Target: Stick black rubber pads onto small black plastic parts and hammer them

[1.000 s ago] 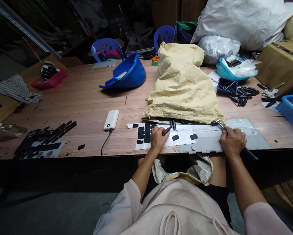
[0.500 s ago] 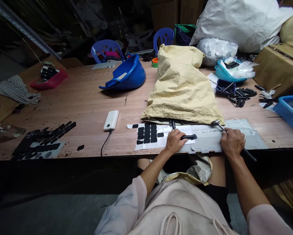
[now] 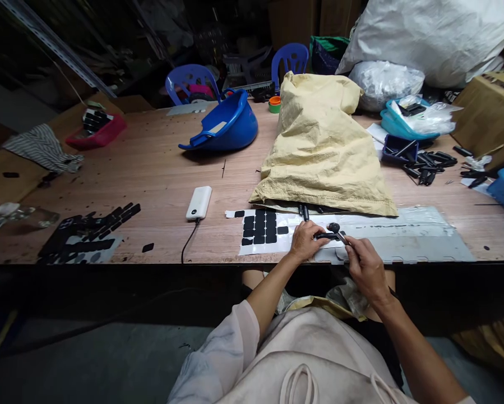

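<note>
My left hand [image 3: 305, 240] is closed on a slim black handle-like piece [image 3: 328, 235] lying over the grey board [image 3: 403, 244]. My right hand [image 3: 366, 266] grips a small hammer [image 3: 340, 234] with a metal shaft. Its round head is at the far end of the black piece; whether they touch I cannot tell. To the left of my left hand, a white sheet [image 3: 291, 244] bears rows of black rounded stickers [image 3: 260, 225]. Just beyond that hand, black pieces [image 3: 304, 212] poke out from under a yellow sack [image 3: 325, 146].
A white power bank [image 3: 199, 202] with a cable lies left of the sheet. Farther back is a blue basin [image 3: 230, 126]. Black parts [image 3: 430, 165] and a teal basket [image 3: 407, 126] lie right of the sack. Black sticker scraps [image 3: 87, 233] are at left.
My right hand has swung the hammer leftward from the board's right part to the black piece. The left hand keeps hold of that piece. The view has shifted slightly.
</note>
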Demonstrator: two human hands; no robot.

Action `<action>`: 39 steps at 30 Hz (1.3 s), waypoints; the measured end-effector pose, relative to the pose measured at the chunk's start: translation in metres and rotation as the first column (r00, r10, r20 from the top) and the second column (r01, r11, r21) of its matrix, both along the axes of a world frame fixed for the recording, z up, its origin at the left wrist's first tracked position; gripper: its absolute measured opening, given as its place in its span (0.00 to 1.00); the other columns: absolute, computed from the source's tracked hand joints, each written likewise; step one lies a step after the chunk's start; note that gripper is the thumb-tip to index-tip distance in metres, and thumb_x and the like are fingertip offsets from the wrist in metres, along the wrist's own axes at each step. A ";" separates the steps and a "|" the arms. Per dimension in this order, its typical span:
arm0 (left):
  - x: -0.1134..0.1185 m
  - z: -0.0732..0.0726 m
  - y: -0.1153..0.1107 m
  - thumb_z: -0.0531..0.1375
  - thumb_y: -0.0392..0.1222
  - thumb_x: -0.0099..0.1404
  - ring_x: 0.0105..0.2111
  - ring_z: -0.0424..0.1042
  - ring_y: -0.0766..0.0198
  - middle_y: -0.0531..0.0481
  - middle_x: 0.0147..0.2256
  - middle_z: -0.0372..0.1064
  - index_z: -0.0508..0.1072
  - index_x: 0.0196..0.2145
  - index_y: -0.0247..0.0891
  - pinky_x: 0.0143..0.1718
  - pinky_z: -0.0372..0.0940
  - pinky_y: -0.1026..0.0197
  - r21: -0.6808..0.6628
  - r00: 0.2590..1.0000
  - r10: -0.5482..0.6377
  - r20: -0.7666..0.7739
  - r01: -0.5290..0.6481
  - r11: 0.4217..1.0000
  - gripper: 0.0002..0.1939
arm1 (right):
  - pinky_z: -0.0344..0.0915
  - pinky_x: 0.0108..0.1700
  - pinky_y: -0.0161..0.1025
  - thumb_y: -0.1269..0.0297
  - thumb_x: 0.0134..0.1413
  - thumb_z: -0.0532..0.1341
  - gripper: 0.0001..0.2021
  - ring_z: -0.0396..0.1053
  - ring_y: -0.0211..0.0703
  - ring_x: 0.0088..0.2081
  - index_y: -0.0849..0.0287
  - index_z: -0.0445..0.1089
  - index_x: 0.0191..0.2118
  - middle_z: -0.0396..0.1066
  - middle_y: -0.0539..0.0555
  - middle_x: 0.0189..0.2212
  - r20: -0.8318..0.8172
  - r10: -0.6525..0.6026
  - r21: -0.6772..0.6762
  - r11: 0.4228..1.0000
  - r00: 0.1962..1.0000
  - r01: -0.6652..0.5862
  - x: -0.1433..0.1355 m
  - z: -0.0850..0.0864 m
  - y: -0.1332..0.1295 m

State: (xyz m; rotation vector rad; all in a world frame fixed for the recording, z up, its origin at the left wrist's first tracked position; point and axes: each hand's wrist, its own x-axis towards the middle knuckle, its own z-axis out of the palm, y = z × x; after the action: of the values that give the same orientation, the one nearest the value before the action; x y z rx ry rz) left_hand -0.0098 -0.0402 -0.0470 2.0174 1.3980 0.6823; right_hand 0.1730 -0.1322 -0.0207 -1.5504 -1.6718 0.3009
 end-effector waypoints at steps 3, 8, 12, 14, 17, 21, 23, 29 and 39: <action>-0.001 0.000 0.001 0.74 0.44 0.62 0.45 0.71 0.56 0.50 0.41 0.75 0.83 0.42 0.45 0.52 0.66 0.53 -0.005 1.000 -0.004 -0.006 0.004 1.000 0.10 | 0.71 0.44 0.40 0.60 0.72 0.53 0.18 0.74 0.44 0.40 0.52 0.74 0.60 0.74 0.55 0.40 0.022 0.022 0.015 1.000 1.000 -0.022 -0.003 0.000 -0.004; -0.001 0.001 0.001 0.73 0.45 0.62 0.45 0.72 0.55 0.50 0.40 0.75 0.83 0.41 0.45 0.51 0.67 0.52 0.005 1.000 0.001 -0.013 -0.001 1.000 0.09 | 0.67 0.34 0.36 0.61 0.71 0.53 0.19 0.72 0.42 0.36 0.50 0.76 0.60 0.72 0.53 0.37 0.141 0.016 -0.061 0.998 0.990 -0.007 -0.004 -0.005 -0.008; 0.000 0.001 0.000 0.74 0.44 0.62 0.45 0.72 0.55 0.50 0.40 0.75 0.84 0.41 0.46 0.51 0.67 0.52 0.012 1.000 0.007 -0.008 -0.006 1.000 0.10 | 0.66 0.35 0.36 0.61 0.71 0.53 0.20 0.72 0.42 0.37 0.50 0.75 0.61 0.73 0.54 0.38 0.125 -0.033 -0.021 0.999 0.992 0.036 0.000 -0.001 -0.008; 0.000 0.001 0.000 0.74 0.43 0.61 0.45 0.72 0.55 0.50 0.40 0.75 0.84 0.41 0.45 0.51 0.67 0.52 0.011 1.000 0.010 -0.009 -0.010 1.000 0.09 | 0.67 0.37 0.37 0.62 0.71 0.53 0.20 0.73 0.42 0.38 0.50 0.75 0.61 0.73 0.54 0.39 0.101 -0.050 0.014 0.999 0.994 0.049 0.002 0.002 -0.009; 0.000 0.001 0.000 0.74 0.42 0.61 0.45 0.72 0.55 0.49 0.39 0.75 0.84 0.40 0.45 0.51 0.67 0.52 0.009 1.000 0.016 -0.014 -0.015 1.000 0.09 | 0.67 0.36 0.37 0.61 0.71 0.54 0.19 0.73 0.42 0.37 0.50 0.75 0.60 0.73 0.54 0.37 0.131 -0.052 -0.009 0.999 0.990 0.053 0.004 0.000 -0.012; 0.001 0.002 0.000 0.74 0.42 0.61 0.45 0.72 0.55 0.49 0.39 0.76 0.84 0.40 0.44 0.51 0.67 0.53 0.010 1.000 0.019 -0.020 -0.019 1.000 0.09 | 0.64 0.35 0.37 0.61 0.72 0.53 0.19 0.72 0.42 0.36 0.50 0.76 0.59 0.73 0.53 0.37 0.185 -0.066 -0.038 0.996 0.981 0.075 0.006 -0.006 -0.015; 0.001 0.001 0.000 0.75 0.42 0.61 0.45 0.72 0.55 0.49 0.39 0.75 0.84 0.40 0.44 0.51 0.67 0.53 0.010 1.000 0.016 -0.018 -0.016 1.000 0.09 | 0.64 0.36 0.37 0.60 0.71 0.53 0.20 0.72 0.43 0.38 0.50 0.76 0.60 0.73 0.54 0.38 0.199 -0.120 -0.007 0.992 0.973 0.124 0.012 -0.006 -0.011; 0.001 0.000 0.000 0.75 0.40 0.59 0.44 0.71 0.55 0.49 0.39 0.74 0.84 0.39 0.44 0.51 0.67 0.53 0.030 1.000 0.011 -0.011 -0.011 0.999 0.10 | 0.58 0.39 0.41 0.59 0.68 0.54 0.19 0.65 0.46 0.38 0.54 0.78 0.56 0.70 0.57 0.38 0.329 -0.337 0.019 0.936 0.882 0.350 0.072 -0.004 0.030; -0.001 0.000 0.001 0.74 0.40 0.59 0.44 0.71 0.55 0.49 0.39 0.75 0.83 0.39 0.44 0.50 0.68 0.53 0.045 1.000 -0.002 -0.005 0.003 0.999 0.10 | 0.50 0.42 0.44 0.60 0.64 0.58 0.18 0.58 0.49 0.41 0.57 0.81 0.52 0.71 0.60 0.40 0.421 -0.477 0.025 0.857 0.772 0.515 0.107 -0.030 0.058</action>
State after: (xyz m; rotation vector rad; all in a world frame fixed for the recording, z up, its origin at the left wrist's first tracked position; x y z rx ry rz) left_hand -0.0108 -0.0394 -0.0470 2.0570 1.3945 0.7139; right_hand 0.2795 -0.0745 -0.0506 -2.1742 -1.4782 -0.2589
